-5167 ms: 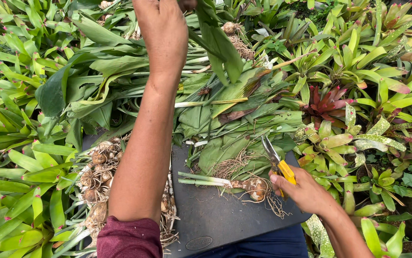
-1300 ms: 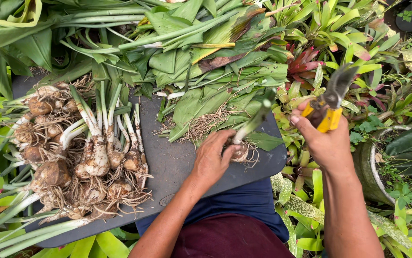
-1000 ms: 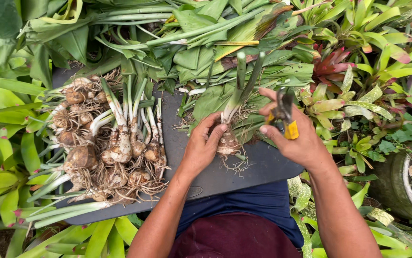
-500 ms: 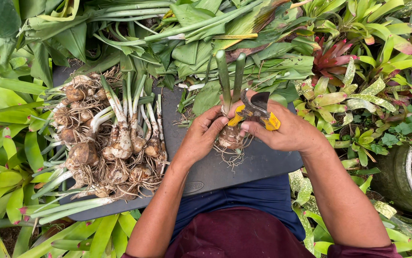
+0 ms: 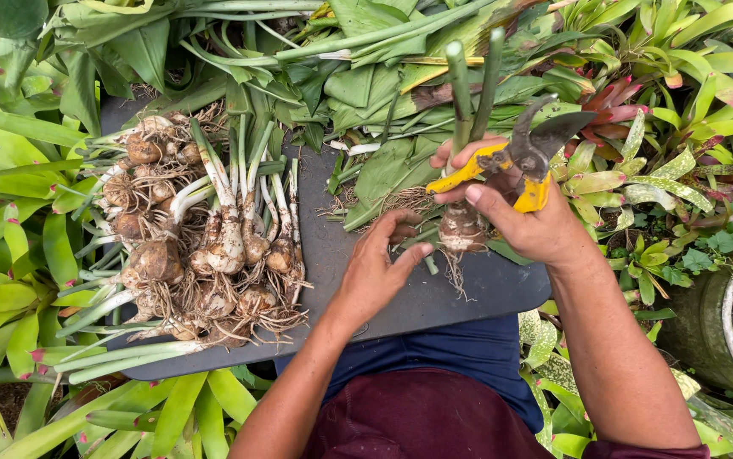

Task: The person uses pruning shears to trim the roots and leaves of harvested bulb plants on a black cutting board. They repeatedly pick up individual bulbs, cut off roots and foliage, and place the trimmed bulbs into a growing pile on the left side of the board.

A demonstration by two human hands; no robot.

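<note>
Nearest, the dark grey flat board (image 5: 468, 293) lies across the lap. Above it the left hand (image 5: 379, 268) is open, fingers curled just beside the rooted brown bulb with two cut green stalks (image 5: 461, 223). The right hand (image 5: 523, 221) grips that bulb upright together with the yellow-handled pruning shears (image 5: 523, 161), blades parted. Left on the board lies the heap of trimmed rooted bulbs (image 5: 192, 246). Farther off lies the pile of cut green leaves (image 5: 358, 76)
</note>
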